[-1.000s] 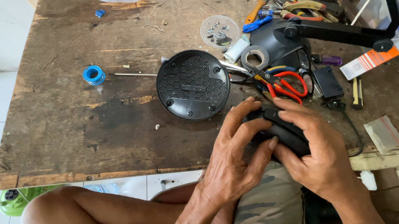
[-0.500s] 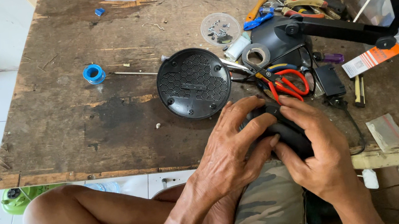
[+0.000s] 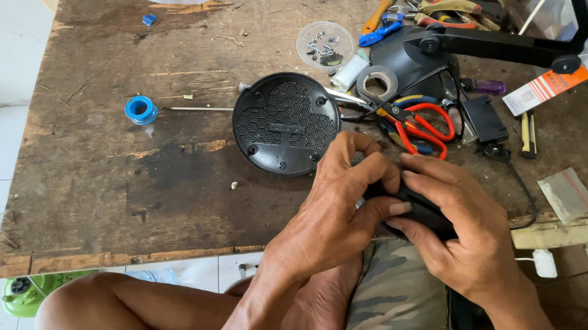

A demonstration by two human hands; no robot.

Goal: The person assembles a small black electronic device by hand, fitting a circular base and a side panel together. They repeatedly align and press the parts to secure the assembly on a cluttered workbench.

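Note:
Both my hands close around a small black part [image 3: 411,206] at the near edge of a worn wooden table [image 3: 121,172]. My left hand [image 3: 334,209] wraps it from the left, fingers curled over its top. From the right, my right hand [image 3: 461,230] grips it, thumb and fingers pressing on it. Most of the part is hidden by my fingers. A round black perforated cover [image 3: 287,123] lies just beyond my left hand.
Red-handled scissors [image 3: 421,122], a tape roll [image 3: 377,84], a clear lid with screws [image 3: 324,44], pliers, a blue tape ring [image 3: 140,109], a black adapter [image 3: 485,118] and an orange-white tube [image 3: 552,83] crowd the table's right. A black stand arm [image 3: 513,45] reaches overhead.
My hands stay on the black part; the fingers have shifted slightly around it. The view has moved a little.

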